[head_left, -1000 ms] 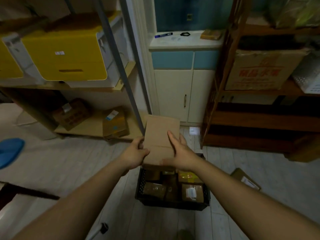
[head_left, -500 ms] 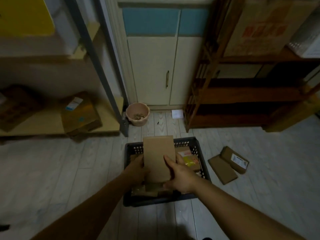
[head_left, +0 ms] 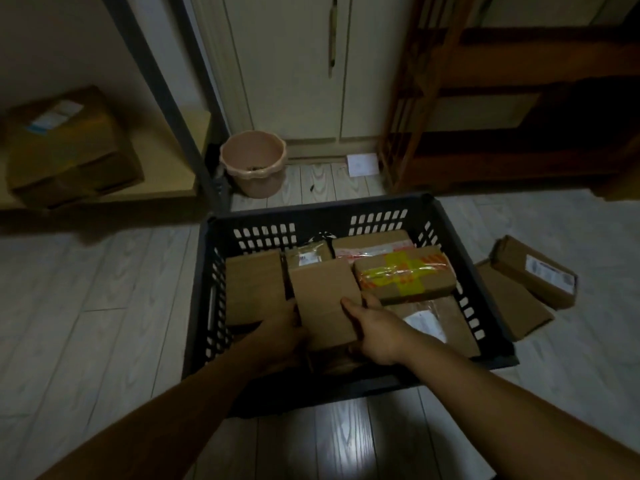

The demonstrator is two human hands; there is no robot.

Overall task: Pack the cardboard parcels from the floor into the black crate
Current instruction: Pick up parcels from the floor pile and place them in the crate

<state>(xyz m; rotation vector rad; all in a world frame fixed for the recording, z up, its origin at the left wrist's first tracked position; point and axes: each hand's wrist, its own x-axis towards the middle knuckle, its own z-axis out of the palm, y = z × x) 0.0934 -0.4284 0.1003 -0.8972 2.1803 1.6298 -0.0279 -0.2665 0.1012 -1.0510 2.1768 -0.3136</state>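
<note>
Lowering plain parcel [head_left: 323, 299] from chest height down into black crate [head_left: 460, 237] now, left hand [head_left: 280, 337] and right hand [head_left: 375, 327] fingers clamped on its sides, 2 floor parcels [head_left: 533, 275] left.

One view only — a wide-angle camera on the person's head, tilted steeply down and forward. It sits close over the crate [head_left: 346, 216], which fills the middle of frame, both forearms reaching in from the bottom edge. Beyond, the floor [head_left: 86, 306] runs to a cabinet [head_left: 294, 64] at the top — edges bend with lens distortion.
</note>
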